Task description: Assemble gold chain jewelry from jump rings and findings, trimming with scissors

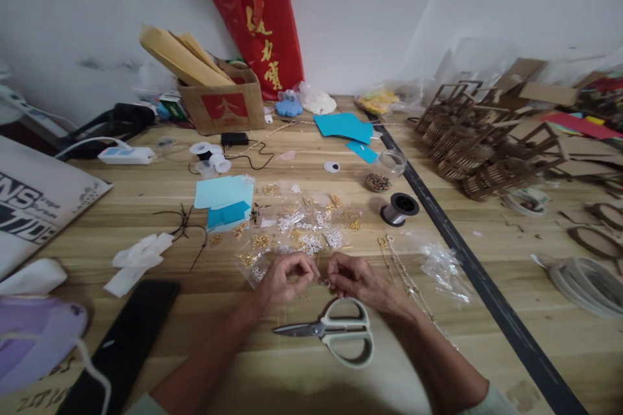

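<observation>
My left hand is pinched, thumb against fingertips, at a thin strand whose details are too small to make out. My right hand holds a small ring between thumb and fingers, a short gap from the left fingertips. Just below both hands lie scissors with pale handles, blades pointing left. Beyond the hands are small clear bags of gold and silver findings. To the right of my right hand, thin chains stretch across the wooden table.
A wire spool and a jar of beads stand to the right. Blue cards and white scraps lie left, near a black phone-like slab. Brown wooden models stand at the back right.
</observation>
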`<move>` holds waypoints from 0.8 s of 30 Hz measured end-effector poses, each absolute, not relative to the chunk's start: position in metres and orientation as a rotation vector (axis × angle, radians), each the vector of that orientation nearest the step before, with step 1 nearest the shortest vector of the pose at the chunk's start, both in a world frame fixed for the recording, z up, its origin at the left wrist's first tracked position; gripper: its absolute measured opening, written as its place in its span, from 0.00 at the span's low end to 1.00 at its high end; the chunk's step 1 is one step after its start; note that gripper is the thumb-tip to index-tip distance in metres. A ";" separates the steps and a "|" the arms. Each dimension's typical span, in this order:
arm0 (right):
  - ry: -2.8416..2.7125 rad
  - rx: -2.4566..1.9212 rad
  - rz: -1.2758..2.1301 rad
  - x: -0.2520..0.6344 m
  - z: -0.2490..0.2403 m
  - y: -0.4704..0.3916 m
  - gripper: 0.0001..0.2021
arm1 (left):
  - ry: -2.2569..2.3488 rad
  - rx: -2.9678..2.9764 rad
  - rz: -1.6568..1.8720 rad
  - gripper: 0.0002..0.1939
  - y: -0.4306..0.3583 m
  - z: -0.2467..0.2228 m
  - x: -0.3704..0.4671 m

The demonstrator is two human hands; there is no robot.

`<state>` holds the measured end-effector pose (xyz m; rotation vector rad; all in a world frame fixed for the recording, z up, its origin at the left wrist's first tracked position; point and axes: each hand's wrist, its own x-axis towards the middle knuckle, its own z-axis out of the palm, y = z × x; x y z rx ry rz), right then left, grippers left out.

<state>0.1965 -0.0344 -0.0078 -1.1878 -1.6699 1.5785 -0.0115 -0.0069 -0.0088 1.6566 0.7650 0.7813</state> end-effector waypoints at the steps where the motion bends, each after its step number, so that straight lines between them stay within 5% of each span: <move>1: -1.663 -1.193 1.580 0.196 -0.008 -0.034 0.07 | 0.757 1.645 0.793 0.07 -0.007 -0.009 -0.012; 24: -1.890 -1.172 1.411 0.194 -0.011 -0.037 0.03 | 0.696 1.128 0.960 0.05 -0.002 -0.015 -0.018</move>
